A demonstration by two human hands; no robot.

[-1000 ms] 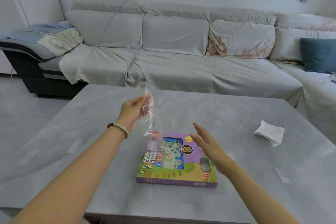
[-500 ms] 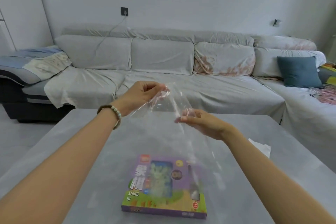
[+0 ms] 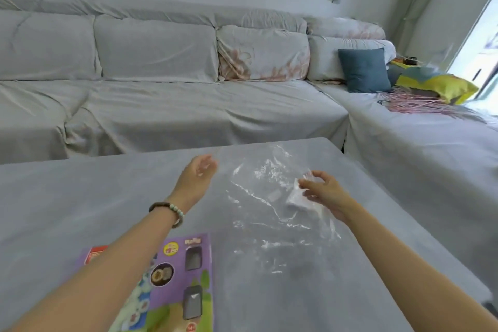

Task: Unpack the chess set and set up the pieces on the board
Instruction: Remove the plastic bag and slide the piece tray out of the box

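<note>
The grey table (image 3: 80, 197) fills the lower part of the view, and every place here is told from it. The chess set box (image 3: 183, 272), purple with green at the bottom and small windows on its lid, lies flat and closed on the near left part of the table, and the person's left forearm passes over the box's left side and hides it. A clear plastic film (image 3: 258, 197) is spread loosely above the middle and right part of the table, wrinkled and shining, apart from the box. The right hand (image 3: 327, 194) is over the right part of the table, its fingers curled, and thumb and forefinger pinch a crumpled edge of the film. The left hand (image 3: 198, 178) is over the middle of the table near the far edge, the palm turned to the right and the fingers loosely bent; some shine is seen at the palm, but I cannot tell if this hand holds the film or is only beside it. A beaded bracelet (image 3: 168, 210) is on the left wrist. Under the film, just beside the right fingers, there is a small white shape too blurred to name. Behind the far edge of the table stands a long grey sofa (image 3: 161, 105), which turns along the right side of the table, and a dark blue cushion (image 3: 363, 70) leans in its corner.
</note>
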